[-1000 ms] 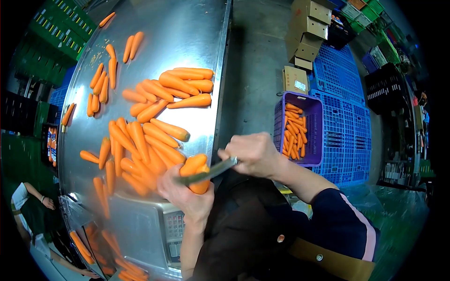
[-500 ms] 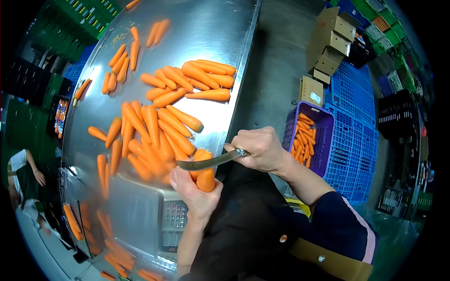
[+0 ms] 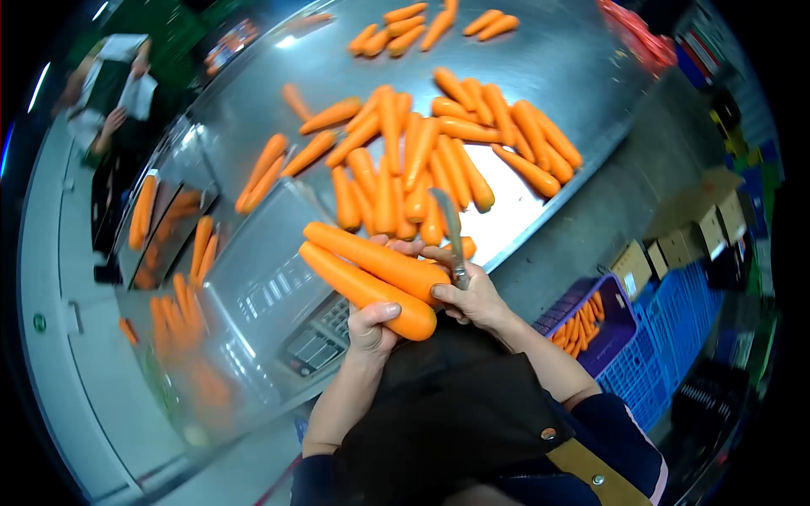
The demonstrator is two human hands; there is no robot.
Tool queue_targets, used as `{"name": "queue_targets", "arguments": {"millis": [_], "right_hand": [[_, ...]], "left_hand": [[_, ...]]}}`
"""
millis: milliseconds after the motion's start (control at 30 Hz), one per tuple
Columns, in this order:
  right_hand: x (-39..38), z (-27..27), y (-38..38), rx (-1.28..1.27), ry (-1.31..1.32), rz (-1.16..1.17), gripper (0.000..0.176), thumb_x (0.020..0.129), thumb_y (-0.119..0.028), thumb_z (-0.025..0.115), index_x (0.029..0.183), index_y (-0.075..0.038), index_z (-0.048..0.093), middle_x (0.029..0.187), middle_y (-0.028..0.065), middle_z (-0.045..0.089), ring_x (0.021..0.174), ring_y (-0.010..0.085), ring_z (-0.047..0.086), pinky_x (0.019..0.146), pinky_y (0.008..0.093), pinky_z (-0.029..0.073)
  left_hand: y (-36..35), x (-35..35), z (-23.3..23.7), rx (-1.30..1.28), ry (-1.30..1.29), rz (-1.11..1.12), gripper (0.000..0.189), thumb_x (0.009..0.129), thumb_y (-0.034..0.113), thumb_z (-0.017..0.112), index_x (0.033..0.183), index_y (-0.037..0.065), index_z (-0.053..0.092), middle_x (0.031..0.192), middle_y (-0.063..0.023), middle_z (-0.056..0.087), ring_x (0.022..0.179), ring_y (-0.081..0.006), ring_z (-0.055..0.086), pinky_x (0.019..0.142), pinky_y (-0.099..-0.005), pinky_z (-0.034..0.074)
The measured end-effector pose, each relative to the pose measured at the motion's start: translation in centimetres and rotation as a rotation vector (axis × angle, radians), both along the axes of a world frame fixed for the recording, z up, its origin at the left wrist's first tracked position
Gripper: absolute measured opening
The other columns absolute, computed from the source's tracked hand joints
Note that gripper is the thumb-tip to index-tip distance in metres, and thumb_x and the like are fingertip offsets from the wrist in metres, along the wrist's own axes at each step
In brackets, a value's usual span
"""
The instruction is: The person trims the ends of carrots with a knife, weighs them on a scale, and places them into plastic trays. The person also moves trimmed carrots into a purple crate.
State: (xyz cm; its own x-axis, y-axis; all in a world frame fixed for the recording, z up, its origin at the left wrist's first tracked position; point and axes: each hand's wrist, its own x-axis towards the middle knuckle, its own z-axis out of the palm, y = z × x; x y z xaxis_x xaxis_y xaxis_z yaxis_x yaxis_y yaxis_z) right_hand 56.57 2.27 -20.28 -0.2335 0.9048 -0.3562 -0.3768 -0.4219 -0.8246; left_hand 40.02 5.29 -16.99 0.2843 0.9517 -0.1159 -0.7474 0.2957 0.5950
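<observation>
My left hand (image 3: 374,327) is closed around the thick ends of large carrots, its thumb pressed on the nearer carrot (image 3: 363,288). A second carrot (image 3: 375,255) lies alongside it, both tips pointing up and left. My right hand (image 3: 479,302) grips a knife with a curved blade (image 3: 452,221), the blade pointing away from me. Its thumb also rests at the blunt end of the second carrot. More orange (image 3: 466,247) shows behind the knife, partly hidden by the fingers. Just beyond my hands, a heap of carrots (image 3: 390,190) covers part of the metal table (image 3: 561,63).
A scale with a keypad (image 3: 314,344) under clear plastic (image 3: 253,291) stands at the left. On the floor to the right is a purple crate (image 3: 620,333) of carrots beside blue pallets (image 3: 685,316) and cardboard boxes (image 3: 704,223). Another person (image 3: 110,101) stands beyond the table.
The view has turned, so the table sits differently. The held carrots have swung from upright under the blade to lying slantwise, and the knife has moved off them, its blade now pointing away.
</observation>
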Motion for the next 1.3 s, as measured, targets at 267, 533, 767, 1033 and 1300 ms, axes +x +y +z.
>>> {"name": "queue_targets", "arguments": {"millis": [267,533,767,1033,1300], "right_hand": [[-5.5,0.4,6.5,0.338,-0.385,0.264,0.053,0.077,-0.023,0.081,0.121,0.000,0.063,0.099,0.0075,0.069,0.098,0.0153,0.063,0.092,0.0293,0.047],[-14.1,-1.8,12.7,0.729,-0.698,0.461,0.061,0.070,-0.033,0.082,0.122,-0.006,0.063,0.113,0.0138,0.069,0.106,0.0320,0.065,0.094,0.0376,0.049],[-10.9,-4.5,11.7,0.350,-0.533,0.129,0.040,0.083,-0.018,0.072,0.118,-0.001,0.064,0.106,0.0086,0.070,0.096,0.0163,0.067,0.086,0.0292,0.051],[0.8,-5.7,4.7,0.044,-0.449,-0.421,0.018,0.093,-0.015,0.064,0.105,-0.001,0.064,0.082,0.0074,0.067,0.044,0.0039,0.044,0.037,0.0204,0.031],[4.9,-9.0,2.1,-0.005,-0.455,-0.539,0.019,0.094,-0.015,0.064,0.104,0.001,0.062,0.082,0.0091,0.065,0.043,0.0056,0.044,0.037,0.0199,0.032]], "left_hand": [[0.0,-16.5,1.1,-0.007,1.202,0.471,0.070,0.077,0.000,0.071,0.140,0.000,0.039,0.087,-0.0057,0.064,0.071,-0.0131,0.061,0.067,-0.0261,0.051],[4.5,-24.7,1.1,0.425,1.859,0.218,0.053,0.081,0.029,0.076,0.125,0.007,0.057,0.099,-0.0138,0.063,0.091,-0.0285,0.062,0.084,-0.0377,0.049],[6.2,-24.8,-1.4,0.773,1.992,-0.199,0.056,0.081,0.028,0.072,0.130,0.007,0.056,0.129,-0.0154,0.056,0.121,-0.0329,0.052,0.104,-0.0423,0.039],[5.0,-30.3,0.5,0.529,1.803,0.171,0.069,0.077,0.041,0.076,0.131,0.004,0.056,0.132,-0.0185,0.057,0.124,-0.0374,0.051,0.106,-0.0444,0.038],[4.3,-28.6,2.8,0.656,1.968,0.069,0.090,0.069,0.053,0.079,0.139,0.005,0.049,0.141,-0.0167,0.051,0.134,-0.0333,0.044,0.113,-0.0434,0.031]]}}
